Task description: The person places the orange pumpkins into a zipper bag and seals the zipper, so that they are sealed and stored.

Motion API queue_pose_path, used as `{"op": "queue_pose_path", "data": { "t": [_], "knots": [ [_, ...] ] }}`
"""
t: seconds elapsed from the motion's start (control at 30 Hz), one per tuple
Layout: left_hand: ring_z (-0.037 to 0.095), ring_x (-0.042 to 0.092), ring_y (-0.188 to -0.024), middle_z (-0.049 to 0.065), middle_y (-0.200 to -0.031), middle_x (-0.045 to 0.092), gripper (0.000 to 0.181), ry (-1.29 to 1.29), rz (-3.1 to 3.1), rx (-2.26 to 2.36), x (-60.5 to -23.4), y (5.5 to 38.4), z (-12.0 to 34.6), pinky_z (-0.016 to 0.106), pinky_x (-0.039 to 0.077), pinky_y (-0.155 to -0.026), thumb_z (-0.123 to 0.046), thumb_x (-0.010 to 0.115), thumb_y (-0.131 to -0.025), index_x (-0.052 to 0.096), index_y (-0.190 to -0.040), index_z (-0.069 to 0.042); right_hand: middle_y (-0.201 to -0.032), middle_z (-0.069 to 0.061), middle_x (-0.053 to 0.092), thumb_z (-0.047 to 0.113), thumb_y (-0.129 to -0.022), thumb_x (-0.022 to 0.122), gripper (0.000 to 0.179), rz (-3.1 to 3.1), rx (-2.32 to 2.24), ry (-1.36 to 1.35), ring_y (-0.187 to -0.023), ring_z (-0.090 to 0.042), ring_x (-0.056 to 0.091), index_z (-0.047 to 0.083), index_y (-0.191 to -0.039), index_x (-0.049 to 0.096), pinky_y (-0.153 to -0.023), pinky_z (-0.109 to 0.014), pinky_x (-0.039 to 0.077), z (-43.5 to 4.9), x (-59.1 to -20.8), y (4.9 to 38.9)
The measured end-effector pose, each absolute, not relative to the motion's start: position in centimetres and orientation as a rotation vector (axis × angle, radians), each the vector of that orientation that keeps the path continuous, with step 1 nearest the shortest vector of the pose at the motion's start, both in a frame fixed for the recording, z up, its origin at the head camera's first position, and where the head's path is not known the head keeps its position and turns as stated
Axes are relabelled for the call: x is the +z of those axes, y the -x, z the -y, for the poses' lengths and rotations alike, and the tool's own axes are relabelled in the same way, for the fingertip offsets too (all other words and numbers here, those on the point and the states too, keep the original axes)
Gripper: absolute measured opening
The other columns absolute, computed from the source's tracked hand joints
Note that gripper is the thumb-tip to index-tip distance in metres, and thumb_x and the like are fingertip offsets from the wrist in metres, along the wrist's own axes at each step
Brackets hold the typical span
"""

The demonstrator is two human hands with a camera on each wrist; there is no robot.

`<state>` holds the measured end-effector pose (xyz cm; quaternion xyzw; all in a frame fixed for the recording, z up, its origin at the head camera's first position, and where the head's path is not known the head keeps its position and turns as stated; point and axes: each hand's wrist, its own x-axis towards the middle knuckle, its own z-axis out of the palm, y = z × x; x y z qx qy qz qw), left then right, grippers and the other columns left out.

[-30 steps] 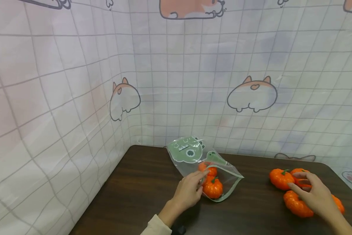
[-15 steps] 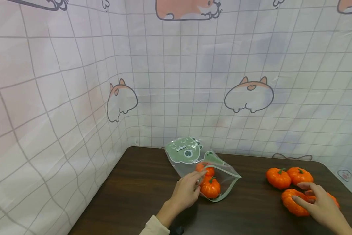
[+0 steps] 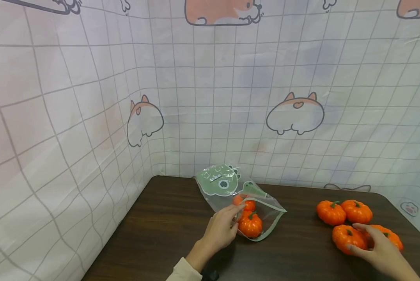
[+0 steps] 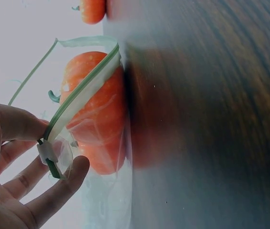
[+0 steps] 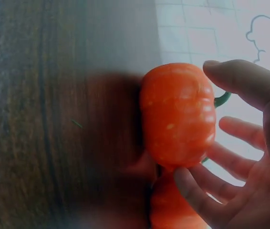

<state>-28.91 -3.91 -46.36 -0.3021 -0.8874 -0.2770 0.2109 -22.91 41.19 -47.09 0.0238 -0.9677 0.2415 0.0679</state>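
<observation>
Head view: right hand at a small orange pumpkin on the right side of the dark wood-grain bench. Thumb on the near side, other digits at the far side. Right wrist view: fingers spread about as wide as the pumpkin, thumb tip at one flank, index tip at the opposite flank; whether they grip it or only touch cannot be told.

Appearance of this pumpkin: squat, rounded, glossy, bright orange, shallow ribs, small pale yellowish flecks; short curved green stem, pointing up. Sits upright. Right beside it, partly behind the hand, a second pumpkin; two more, left one and right one, lie just behind, side by side. All similar in colour and form.

Left hand at the mouth of a clear bag lying on the bench, mid-frame. Bag: transparent, green printed figures, pale green strip along the mouth, which gapes. Left wrist view: thumb and index nearly together, pinching the mouth's corner by a whitish slider. Inside the bag: a ribbed orange pumpkin near the opening, more orange behind it. Backdrop: white grid-patterned cloth with cartoon dogs.
</observation>
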Motion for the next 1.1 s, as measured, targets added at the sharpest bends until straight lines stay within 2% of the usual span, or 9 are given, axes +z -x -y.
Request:
{"op": "queue_pose_path", "data": {
  "t": [0.1,0.23,0.37,0.47,0.57,0.63,0.67,0.73,1.1],
  "knots": [
    [0.005,0.053,-0.077,-0.006,-0.109,0.072,0.061,0.837,2.47,-0.77,-46.4,28.9,4.0,0.018,0.044,-0.064,0.002,0.072,-0.081,0.065,-0.138,-0.018,-0.144,-0.044,0.038,0.048,-0.092,0.072,0.083,2.945,0.723,-0.065,-0.122,-0.064,0.04,-0.009,-0.145,0.041,-0.091,-0.075,0.038,-41.0,-47.3,23.0],
    [0.005,0.055,-0.078,-0.006,-0.111,0.072,0.06,0.84,2.472,-0.764,-46.5,28.9,4.1,0.018,0.046,-0.065,0.001,0.072,-0.082,0.065,-0.138,-0.018,-0.139,-0.042,0.045,0.044,-0.089,0.077,0.081,2.925,0.722,-0.117,-0.121,-0.061,0.046,-0.011,-0.14,0.046,-0.091,-0.07,0.042,-40.7,-47.4,23.0],
    [0.005,0.056,-0.079,-0.006,-0.114,0.072,0.059,0.838,2.475,-0.761,-46.6,29.0,4.2,0.018,0.047,-0.067,0.001,0.072,-0.083,0.065,-0.138,-0.018,-0.132,-0.037,0.055,0.041,-0.085,0.081,0.077,2.898,0.7,-0.168,-0.115,-0.052,0.056,-0.011,-0.135,0.051,-0.086,-0.045,0.053,-40.4,-47.6,23.0],
    [0.005,0.055,-0.079,-0.006,-0.115,0.072,0.058,0.836,2.478,-0.759,-46.6,29.0,4.1,0.018,0.046,-0.066,0.0,0.072,-0.083,0.065,-0.138,-0.018,-0.13,-0.034,0.058,0.04,-0.084,0.082,0.076,2.886,0.694,-0.172,-0.11,-0.038,0.062,-0.009,-0.134,0.052,-0.077,-0.031,0.051,-40.4,-47.7,23.0],
    [0.004,0.055,-0.079,-0.006,-0.115,0.072,0.058,0.836,2.476,-0.758,-46.5,29.0,4.0,0.018,0.046,-0.066,0.0,0.072,-0.083,0.065,-0.138,-0.018,-0.13,-0.034,0.057,0.04,-0.085,0.082,0.075,2.889,0.704,-0.174,-0.109,-0.038,0.062,-0.008,-0.134,0.052,-0.078,-0.038,0.053,-40.4,-47.8,22.9],
    [0.004,0.055,-0.078,-0.007,-0.114,0.072,0.058,0.837,2.47,-0.758,-46.5,29.0,4.0,0.018,0.046,-0.065,0.0,0.072,-0.083,0.066,-0.138,-0.019,-0.131,-0.034,0.056,0.039,-0.085,0.082,0.075,2.89,0.711,-0.18,-0.109,-0.041,0.062,-0.007,-0.135,0.05,-0.081,-0.05,0.054,-40.3,-47.9,22.9],
    [0.004,0.055,-0.079,-0.007,-0.114,0.072,0.058,0.839,2.467,-0.758,-46.5,29.0,4.1,0.017,0.046,-0.065,0.0,0.072,-0.083,0.066,-0.137,-0.019,-0.132,-0.036,0.055,0.039,-0.085,0.081,0.076,2.896,0.72,-0.184,-0.111,-0.051,0.059,-0.007,-0.135,0.049,-0.082,-0.056,0.053,-40.1,-47.9,22.9],
    [0.004,0.056,-0.079,-0.007,-0.113,0.072,0.059,0.842,2.461,-0.755,-46.5,28.9,4.1,0.017,0.045,-0.065,0.0,0.072,-0.082,0.066,-0.137,-0.019,-0.133,-0.037,0.054,0.042,-0.086,0.08,0.077,2.917,0.716,-0.178,-0.113,-0.055,0.058,-0.006,-0.137,0.046,-0.083,-0.061,0.051,-39.9,-47.9,22.9],
    [0.005,0.056,-0.079,-0.006,-0.109,0.072,0.058,0.843,2.461,-0.75,-46.4,28.8,4.1,0.017,0.046,-0.065,0.0,0.073,-0.082,0.066,-0.137,-0.018,-0.136,-0.038,0.051,0.051,-0.088,0.075,0.084,3.025,0.713,-0.14,-0.114,-0.054,0.059,-0.002,-0.141,0.037,-0.082,-0.061,0.051,-38.9,-47.5,23.1]
  ]
}}
